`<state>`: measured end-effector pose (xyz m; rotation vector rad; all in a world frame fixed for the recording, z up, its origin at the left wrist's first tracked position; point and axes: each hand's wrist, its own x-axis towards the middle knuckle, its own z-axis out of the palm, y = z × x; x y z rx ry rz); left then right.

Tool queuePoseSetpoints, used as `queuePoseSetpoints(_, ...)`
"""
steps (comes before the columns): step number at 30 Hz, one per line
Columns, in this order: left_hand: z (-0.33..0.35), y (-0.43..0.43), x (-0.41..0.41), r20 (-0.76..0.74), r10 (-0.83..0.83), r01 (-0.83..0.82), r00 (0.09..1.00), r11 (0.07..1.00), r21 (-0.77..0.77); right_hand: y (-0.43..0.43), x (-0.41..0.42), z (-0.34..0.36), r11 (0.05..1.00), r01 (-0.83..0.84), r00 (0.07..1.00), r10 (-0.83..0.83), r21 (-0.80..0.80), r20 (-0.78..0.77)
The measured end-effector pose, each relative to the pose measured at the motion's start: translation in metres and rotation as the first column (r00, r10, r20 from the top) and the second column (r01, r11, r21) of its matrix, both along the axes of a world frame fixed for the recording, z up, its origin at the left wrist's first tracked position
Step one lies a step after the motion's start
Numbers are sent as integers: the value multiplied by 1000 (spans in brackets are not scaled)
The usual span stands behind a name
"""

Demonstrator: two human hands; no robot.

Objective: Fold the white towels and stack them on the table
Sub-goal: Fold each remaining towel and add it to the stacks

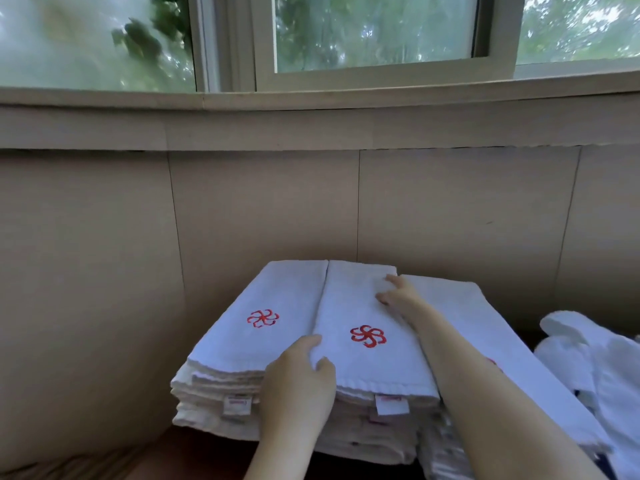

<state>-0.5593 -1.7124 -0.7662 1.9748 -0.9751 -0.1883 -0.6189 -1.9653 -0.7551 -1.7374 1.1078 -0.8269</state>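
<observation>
Three stacks of folded white towels stand side by side against the wall. The middle stack's top towel [360, 306] carries a red pinwheel logo and a small label at its near edge. My left hand [301, 368] lies on its near left corner, thumb on top, fingers over the edge. My right hand [398, 292] rests flat on its far right edge with fingers spread. The left stack [249, 334] also shows a red logo. The right stack [485, 323] is partly hidden by my right forearm.
A heap of unfolded white towels [595, 368] lies at the right. A beige panelled wall [263, 209] rises just behind the stacks, with a window sill [311, 98] above. A strip of brown table [194, 452] shows in front of the stacks.
</observation>
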Motion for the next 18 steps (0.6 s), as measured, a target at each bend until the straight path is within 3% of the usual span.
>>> queuePoseSetpoints(4, -4, 0, 3, 88, -6, 0, 996, 998, 64, 4, -3, 4, 995, 1, 1000, -4, 98, 31)
queuePoseSetpoints(7, -6, 1, 4, 115, -47, 28, 992, 987, 159, 15, -8, 16, 991, 9, 991, 9, 130, -135)
queuePoseSetpoints(11, 1, 4, 5, 291, -36, -56, 956, 951, 304, 50, -31, 25, 929, -137, 953, 219, 344, -210)
queuePoseSetpoints(15, 16, 6, -3, 526, -19, -132, 850, 960, 248, 88, -67, 18, 870, -277, 880, 400, 408, -255)
queuePoseSetpoints(18, 20, 6, -18, 573, -77, -8, 816, 989, 144, 120, -101, 17, 781, -420, 767, 578, 461, -280)
